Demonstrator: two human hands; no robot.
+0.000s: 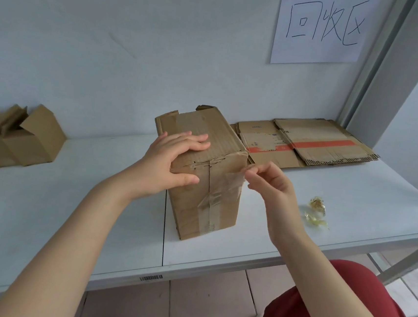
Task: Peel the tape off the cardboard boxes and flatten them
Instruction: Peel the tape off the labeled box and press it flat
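Box (193, 208) stands on end mid-way along the white table (71, 196), long axis vertical, straight ahead of both hands. Left hand (174, 160) lies on the top face, fingers straight and spread, thumb down on the near face: it presses rather than grips, so it acts as the anchor. Right hand (271, 187) sits just beside the box's upper right corner, thumb and forefinger pinched on a loose end of clear tape (233, 183) that crosses the near face just under the top edge. Hands are apart, with the box corner between them. Key relation: the pinched strip runs sideways, from the right hand back toward the centre seam. My read is that the pull goes right and off the face, along the strip, while the left hand counters it (tall box on a narrow base, likely tippy). A second wrinkled strip runs down the centre seam of the near face and is not lifted; the right hand is the nearer one to it. Flattened cardboard (306, 144) lies behind on the right, crumpled tape scraps (318, 209) sit on the table right of the right hand, and open boxes (20, 142) wait far left. Judgement: the peel is partly done on this box, flattening not started.
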